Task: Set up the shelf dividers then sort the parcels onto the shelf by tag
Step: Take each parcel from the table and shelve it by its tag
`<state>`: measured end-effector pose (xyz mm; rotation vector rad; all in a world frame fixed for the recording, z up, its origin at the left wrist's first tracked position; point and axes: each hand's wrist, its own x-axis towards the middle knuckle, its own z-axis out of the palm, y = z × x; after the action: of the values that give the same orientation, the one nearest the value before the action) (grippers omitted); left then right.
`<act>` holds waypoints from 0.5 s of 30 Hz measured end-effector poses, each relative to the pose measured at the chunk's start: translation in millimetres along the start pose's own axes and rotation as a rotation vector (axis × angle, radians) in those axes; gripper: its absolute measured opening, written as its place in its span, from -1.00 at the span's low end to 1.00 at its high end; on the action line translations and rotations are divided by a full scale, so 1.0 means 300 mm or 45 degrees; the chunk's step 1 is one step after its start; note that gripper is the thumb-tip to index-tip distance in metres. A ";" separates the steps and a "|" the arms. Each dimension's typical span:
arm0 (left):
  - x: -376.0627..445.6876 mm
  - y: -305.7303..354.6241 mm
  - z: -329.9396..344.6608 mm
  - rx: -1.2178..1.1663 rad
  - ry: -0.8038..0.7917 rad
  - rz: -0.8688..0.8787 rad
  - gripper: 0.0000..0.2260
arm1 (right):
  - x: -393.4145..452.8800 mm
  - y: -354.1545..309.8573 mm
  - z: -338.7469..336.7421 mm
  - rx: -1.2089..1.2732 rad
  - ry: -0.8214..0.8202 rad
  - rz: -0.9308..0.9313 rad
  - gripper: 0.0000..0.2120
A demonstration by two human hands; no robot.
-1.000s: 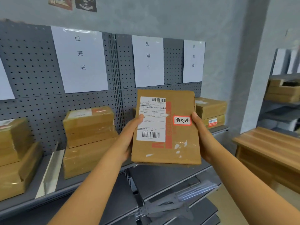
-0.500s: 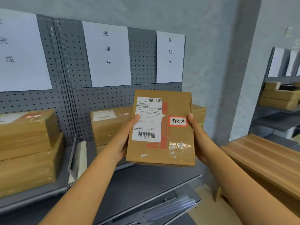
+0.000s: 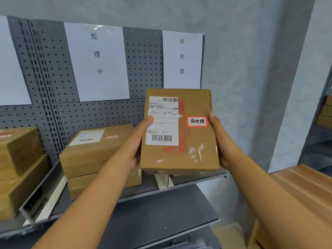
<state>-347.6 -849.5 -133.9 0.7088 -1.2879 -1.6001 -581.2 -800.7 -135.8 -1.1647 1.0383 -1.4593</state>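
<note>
A grey pegboard back panel (image 3: 143, 69) rises behind the shelf (image 3: 188, 182), and three white signs are taped to it; the rightmost sign (image 3: 181, 58) reads 待处理, the middle sign (image 3: 98, 60) reads 处理中, and only an edge of the third shows at the far left. On the shelf under the middle sign sits a stack of brown parcels (image 3: 97, 159), with another stack (image 3: 19, 168) further left beyond a metal divider (image 3: 43, 200); a second divider (image 3: 164, 180) stands just below the held parcel, marking off the rightmost bay. A wooden tabletop (image 3: 305, 194) lies to the right, well apart from the shelf. The held parcel (image 3: 179, 130) is raised in front of the rightmost bay, its long axis upright and its labelled face toward the camera. The left hand (image 3: 138, 146) grips its left edge with the thumb on the shipping label, and the right hand (image 3: 221, 141) grips its right edge, thumb just beside the red-bordered tag (image 3: 197, 121), which reads 待处理. That tag matches the rightmost sign, so the target bay probably lies straight ahead and slightly below the hands, behind the parcel; both hands are about equally near, and the parcel likely needs tipping flat before sliding in right of the second divider.
</note>
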 end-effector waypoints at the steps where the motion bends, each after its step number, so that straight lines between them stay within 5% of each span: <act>1: 0.040 0.019 0.009 -0.016 -0.001 0.027 -0.56 | 0.037 -0.025 -0.008 0.016 -0.020 -0.030 -0.27; 6: 0.244 0.059 0.009 -0.049 -0.007 0.063 -0.70 | 0.217 -0.062 -0.075 -0.086 -0.088 -0.093 -0.41; 15: 0.501 0.031 0.057 -0.129 0.109 0.001 -0.66 | 0.472 -0.058 -0.230 -0.151 -0.088 -0.044 -0.38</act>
<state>-419.5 -979.2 -103.3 0.7060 -1.1372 -1.6050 -663.1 -933.6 -108.4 -1.3144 1.0735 -1.3901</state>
